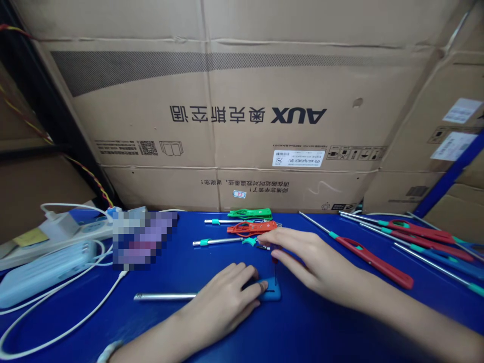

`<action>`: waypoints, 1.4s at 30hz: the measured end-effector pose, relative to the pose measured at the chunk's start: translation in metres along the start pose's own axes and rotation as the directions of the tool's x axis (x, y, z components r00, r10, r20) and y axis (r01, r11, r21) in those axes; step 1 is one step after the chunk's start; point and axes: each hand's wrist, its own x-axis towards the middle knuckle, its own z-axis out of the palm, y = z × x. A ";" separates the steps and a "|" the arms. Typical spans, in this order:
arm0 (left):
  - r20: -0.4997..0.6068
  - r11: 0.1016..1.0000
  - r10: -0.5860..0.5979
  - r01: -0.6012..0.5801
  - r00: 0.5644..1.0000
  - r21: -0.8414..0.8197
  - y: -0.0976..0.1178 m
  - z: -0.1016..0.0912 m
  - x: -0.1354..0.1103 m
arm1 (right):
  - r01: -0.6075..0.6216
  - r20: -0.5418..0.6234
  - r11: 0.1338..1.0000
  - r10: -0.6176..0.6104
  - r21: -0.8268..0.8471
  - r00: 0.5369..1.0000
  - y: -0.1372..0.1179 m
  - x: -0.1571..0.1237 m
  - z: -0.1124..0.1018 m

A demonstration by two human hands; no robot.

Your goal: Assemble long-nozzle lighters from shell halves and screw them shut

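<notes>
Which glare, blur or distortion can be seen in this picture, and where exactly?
Head view: a bright highlight runs along the metal tube by the left hand; head view: the right hand looks fairly clear, while small print on the white labels at far right is too soft to read; head view: coarse mosaic blocks hide an area beside the pale blue device.

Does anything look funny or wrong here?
Yes, the big writing on the cardboard behind the table is upside down, as if the cardboard were flipped. Also, a patch on the left shows only coloured squares.
</notes>
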 end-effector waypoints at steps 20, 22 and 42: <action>0.178 0.978 -0.207 0.210 0.962 0.003 0.025 -0.042 0.002 | -0.343 -0.238 0.920 0.381 0.188 0.893 -0.006 -0.017 0.005; 0.207 0.948 -0.309 0.318 0.928 -0.008 0.035 -0.044 0.000 | -0.337 -0.291 0.924 0.377 0.182 0.879 -0.006 -0.021 0.006; 0.093 0.919 -0.391 0.394 0.916 -0.025 0.060 -0.028 0.015 | -0.154 0.038 0.928 0.150 0.340 0.988 -0.019 -0.015 -0.015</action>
